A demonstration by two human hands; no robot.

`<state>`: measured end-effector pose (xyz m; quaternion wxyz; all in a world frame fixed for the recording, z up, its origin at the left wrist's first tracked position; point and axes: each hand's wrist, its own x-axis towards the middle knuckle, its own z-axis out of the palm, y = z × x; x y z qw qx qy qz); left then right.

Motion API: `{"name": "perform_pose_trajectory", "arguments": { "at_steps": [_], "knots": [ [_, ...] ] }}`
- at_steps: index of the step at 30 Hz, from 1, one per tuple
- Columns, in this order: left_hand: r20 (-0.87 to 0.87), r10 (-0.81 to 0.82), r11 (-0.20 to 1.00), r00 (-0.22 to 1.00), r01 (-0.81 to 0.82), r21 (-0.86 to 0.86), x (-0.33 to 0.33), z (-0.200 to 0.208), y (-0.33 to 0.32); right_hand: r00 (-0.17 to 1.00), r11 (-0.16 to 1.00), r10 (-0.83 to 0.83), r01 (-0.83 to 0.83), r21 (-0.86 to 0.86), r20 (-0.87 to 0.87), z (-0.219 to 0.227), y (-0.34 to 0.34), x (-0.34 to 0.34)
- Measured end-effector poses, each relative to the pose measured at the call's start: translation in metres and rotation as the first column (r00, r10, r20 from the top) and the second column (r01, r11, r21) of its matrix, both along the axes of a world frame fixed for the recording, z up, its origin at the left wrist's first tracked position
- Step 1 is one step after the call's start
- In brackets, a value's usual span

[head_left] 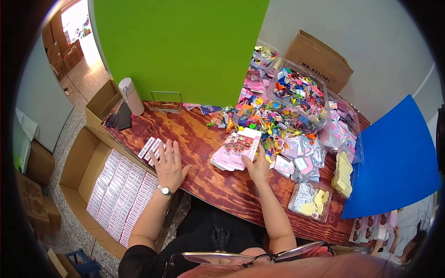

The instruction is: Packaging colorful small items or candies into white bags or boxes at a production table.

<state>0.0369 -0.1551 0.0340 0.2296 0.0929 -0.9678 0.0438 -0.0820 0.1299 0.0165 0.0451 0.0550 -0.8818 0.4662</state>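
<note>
My left hand (169, 167) lies with spread fingers at the table's left edge, against a short row of small pink-and-white boxes (151, 147). Its fingers partly cover that row, and I cannot tell how firmly they touch it. My right hand (257, 167) grips a fanned stack of flat pink cartons (235, 150) by its right side, thumb on top. The cartons carry a red cartoon picture and rest on or just above the wood-grain table (204, 180). Just beyond them spreads a heap of colourful small plastic trinkets (273, 127).
A large cardboard box (76, 190) at left holds rows of packed small boxes (121, 190). A bottle (131, 96) and phone (124, 116) stand behind. Right: card packets (303, 155), a clear tray (309, 200), a blue panel (394, 167). A green panel (176, 51) rises at the back.
</note>
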Motion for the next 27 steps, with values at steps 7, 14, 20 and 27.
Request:
{"name": "perform_pose_trajectory", "arguments": {
  "at_steps": [7,14,20,27],
  "knots": [
    [-0.249,-0.311,0.843,0.917,0.387,0.373,-0.025,0.017,0.06,0.996,0.985,-0.047,0.035,-0.168,-0.073,0.023,-0.001,0.017],
    [-0.353,-0.287,0.191,0.89,0.415,0.89,-0.039,0.026,0.127,0.84,0.987,0.107,-0.155,-0.046,-0.532,0.044,-0.022,0.077],
    [-0.352,-0.38,0.315,0.855,0.478,0.82,-0.034,0.013,0.118,0.942,0.946,0.235,-0.279,-0.167,-0.239,0.037,-0.004,0.094],
    [-0.347,-0.329,0.17,0.878,0.416,0.893,-0.026,0.013,0.111,0.93,0.893,0.262,-0.335,-0.301,-0.26,0.043,0.001,0.1]
  ]
}}
